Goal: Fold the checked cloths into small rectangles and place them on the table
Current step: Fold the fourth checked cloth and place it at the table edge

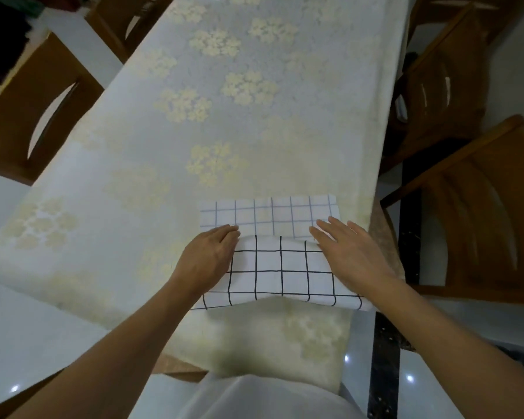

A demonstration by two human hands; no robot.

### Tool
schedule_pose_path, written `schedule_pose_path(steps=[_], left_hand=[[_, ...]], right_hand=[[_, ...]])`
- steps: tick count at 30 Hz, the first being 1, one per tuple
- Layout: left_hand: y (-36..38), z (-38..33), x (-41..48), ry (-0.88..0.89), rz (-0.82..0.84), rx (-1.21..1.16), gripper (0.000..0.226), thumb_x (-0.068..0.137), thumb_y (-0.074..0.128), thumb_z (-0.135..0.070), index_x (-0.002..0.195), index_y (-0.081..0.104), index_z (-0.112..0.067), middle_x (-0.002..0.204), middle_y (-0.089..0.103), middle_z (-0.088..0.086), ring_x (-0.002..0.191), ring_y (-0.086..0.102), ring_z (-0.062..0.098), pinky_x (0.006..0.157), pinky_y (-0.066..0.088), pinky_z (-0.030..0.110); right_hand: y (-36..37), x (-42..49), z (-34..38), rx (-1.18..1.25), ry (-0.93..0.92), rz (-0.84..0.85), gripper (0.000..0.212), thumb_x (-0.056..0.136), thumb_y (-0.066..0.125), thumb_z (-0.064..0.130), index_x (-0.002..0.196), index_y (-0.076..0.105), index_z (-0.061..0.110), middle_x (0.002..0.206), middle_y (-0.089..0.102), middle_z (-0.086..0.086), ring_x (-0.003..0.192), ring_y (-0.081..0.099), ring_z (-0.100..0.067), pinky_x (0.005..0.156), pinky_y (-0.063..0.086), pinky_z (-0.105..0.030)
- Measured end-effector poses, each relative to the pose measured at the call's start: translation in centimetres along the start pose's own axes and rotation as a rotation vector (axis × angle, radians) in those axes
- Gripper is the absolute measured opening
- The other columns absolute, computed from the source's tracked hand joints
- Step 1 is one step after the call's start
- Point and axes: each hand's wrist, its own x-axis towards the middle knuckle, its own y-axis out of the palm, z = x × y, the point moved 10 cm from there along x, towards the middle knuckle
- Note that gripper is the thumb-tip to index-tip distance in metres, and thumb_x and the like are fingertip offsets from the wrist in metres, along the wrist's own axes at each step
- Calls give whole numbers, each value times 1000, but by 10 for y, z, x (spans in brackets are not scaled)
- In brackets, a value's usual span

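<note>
A white checked cloth (282, 267) with black grid lines lies near the table's front right edge. Its near part is doubled over, and the far part (270, 216) shows the paler reverse side with faint lines. My left hand (208, 258) rests on the cloth's left side, fingers curled at the fold's edge; I cannot tell whether they pinch the fabric. Along the cloth's right side my right hand (348, 249) lies flat with straight fingers, pressing it down. Only this one cloth is in view.
The table (224, 116) wears a cream tablecloth with pale flower patterns. Wooden chairs stand at the left (34, 110) and at the right (472, 213), close to the table's edges. The floor is glossy white tile.
</note>
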Motion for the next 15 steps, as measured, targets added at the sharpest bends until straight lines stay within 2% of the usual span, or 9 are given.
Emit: schedule_pose_path(steps=[4, 8, 10, 13, 15], left_hand=[[29, 27, 41, 38, 71, -12, 26, 81, 76, -1, 106, 70, 2, 109, 72, 20, 91, 72, 38, 71, 60, 43], [58, 54, 70, 85, 98, -35, 33, 86, 71, -2, 119, 66, 2, 121, 68, 19, 110, 67, 35, 86, 59, 44], [70, 66, 80, 84, 109, -43, 36, 89, 68, -2, 124, 63, 3, 125, 66, 19, 116, 64, 35, 89, 58, 46], [84, 77, 86, 87, 120, -48, 40, 87, 70, 0, 126, 62, 3, 130, 64, 18, 120, 61, 35, 92, 56, 46], [89, 80, 85, 82, 126, -45, 42, 89, 67, -2, 130, 59, 2, 135, 60, 17, 126, 57, 34, 96, 53, 47]], right_hand=[[28, 49, -24, 12, 40, 106, 60, 84, 75, 9, 140, 55, 16, 143, 56, -7, 134, 51, -29, 107, 41, -47], [47, 87, -39, -9, 54, 131, 64, 81, 78, 11, 140, 54, 18, 145, 54, -5, 135, 50, -28, 107, 41, -46], [53, 102, -44, -3, 62, 114, 66, 85, 74, 10, 145, 49, 19, 151, 48, -4, 140, 44, -27, 111, 36, -45], [61, 117, -48, 15, 57, 116, 59, 97, 57, 13, 152, 37, 22, 159, 34, -3, 148, 29, -25, 118, 24, -44], [64, 122, -50, 38, 94, 150, 52, 104, 27, 30, 156, 27, 24, 163, 23, 1, 151, 19, -22, 121, 16, -42]])
